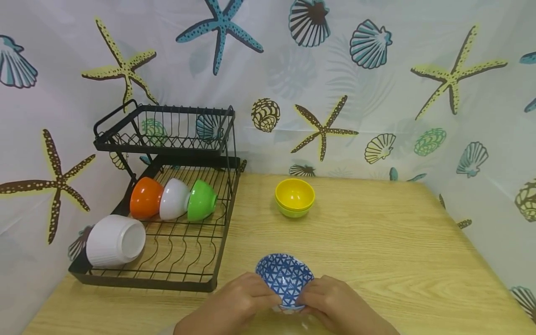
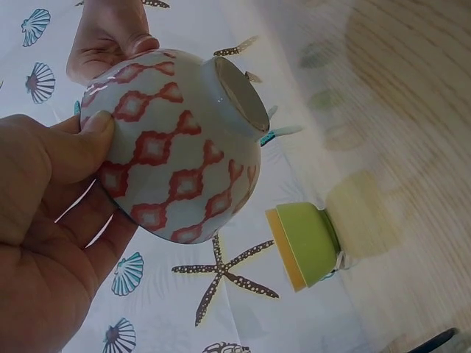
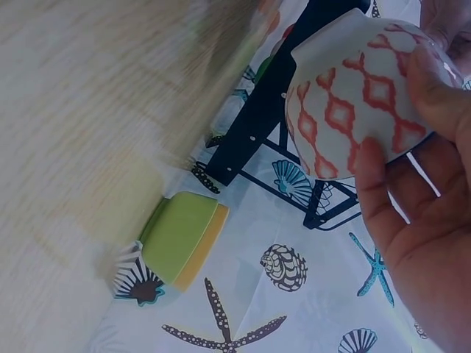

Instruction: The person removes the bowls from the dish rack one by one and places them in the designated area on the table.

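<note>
A bowl [image 1: 284,277] is held tilted above the front of the table, its blue triangle-patterned inside showing in the head view. In the left wrist view the bowl's outside [image 2: 176,154] is white with red diamond shapes, and its foot ring faces the table. My left hand [image 1: 238,300] grips the rim on the left, thumb against the outer wall. On the opposite side my right hand [image 1: 335,302] holds the rim, with thumb and fingers visible on the bowl in the right wrist view.
A black two-tier dish rack [image 1: 213,284] stands at the left. Its lower tier holds an orange bowl [image 1: 145,197], a white bowl [image 1: 173,200], a green bowl [image 1: 202,201] and a larger ribbed white bowl [image 1: 106,239]. Farther back, a yellow bowl [image 1: 294,193] nests in a green one [image 3: 176,235].
</note>
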Motion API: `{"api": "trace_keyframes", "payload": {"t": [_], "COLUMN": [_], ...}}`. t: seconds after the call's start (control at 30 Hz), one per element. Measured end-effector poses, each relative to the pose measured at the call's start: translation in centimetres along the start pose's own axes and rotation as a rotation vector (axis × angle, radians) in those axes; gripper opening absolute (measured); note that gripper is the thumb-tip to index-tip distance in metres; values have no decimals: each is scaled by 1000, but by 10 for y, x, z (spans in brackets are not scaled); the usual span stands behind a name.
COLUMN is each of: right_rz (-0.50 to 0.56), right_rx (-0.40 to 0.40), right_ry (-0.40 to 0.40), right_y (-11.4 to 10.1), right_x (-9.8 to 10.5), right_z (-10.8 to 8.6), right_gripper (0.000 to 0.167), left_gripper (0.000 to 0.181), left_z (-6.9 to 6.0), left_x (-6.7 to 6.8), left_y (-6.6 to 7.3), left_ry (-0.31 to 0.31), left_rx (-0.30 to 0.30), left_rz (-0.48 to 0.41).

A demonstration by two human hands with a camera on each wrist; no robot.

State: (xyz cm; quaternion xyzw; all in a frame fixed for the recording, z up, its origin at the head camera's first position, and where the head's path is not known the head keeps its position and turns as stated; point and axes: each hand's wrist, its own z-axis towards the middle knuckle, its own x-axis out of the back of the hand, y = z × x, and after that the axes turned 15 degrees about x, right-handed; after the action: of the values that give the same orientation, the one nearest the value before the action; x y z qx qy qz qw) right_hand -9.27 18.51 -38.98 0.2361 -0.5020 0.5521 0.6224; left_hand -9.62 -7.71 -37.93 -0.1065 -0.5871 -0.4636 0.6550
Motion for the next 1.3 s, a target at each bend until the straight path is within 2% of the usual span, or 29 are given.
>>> {"api": "trace_keyframes", "payload": {"t": [0.2,0.43,0.57,0.7,0.8,0.97,1.2,1.3], "right_rz": [-5,-30,-61,-115,-155,-192,-186,-188], "right_rx": [-10,1,4,33,69,118,57,39], "right_ry": [1,14,22,43,63,84,37,25], "right_y": [0,0,0,1,2,3,-1,-2], "right_x": [-1,0,0,-1,-2,-1,1,2], "right_z": [-1,0,0,0,1,3,3,4], "right_gripper": [26,25,23,19,19,19,19,22], "left_gripper": [41,26,29,30,23,26,26,25], "left_z": [1,1,1,1,2,3,1,1], "left_x": [1,2,1,0,0,1,1,2], "left_y": [-1,2,2,1,1,0,0,1], "left_ry": [3,3,0,9,25,33,9,18], "left_rx": [-13,-5,0,1,-3,2,24,21], "left_rz": [7,17,10,-4,-11,-18,-34,-43]}}
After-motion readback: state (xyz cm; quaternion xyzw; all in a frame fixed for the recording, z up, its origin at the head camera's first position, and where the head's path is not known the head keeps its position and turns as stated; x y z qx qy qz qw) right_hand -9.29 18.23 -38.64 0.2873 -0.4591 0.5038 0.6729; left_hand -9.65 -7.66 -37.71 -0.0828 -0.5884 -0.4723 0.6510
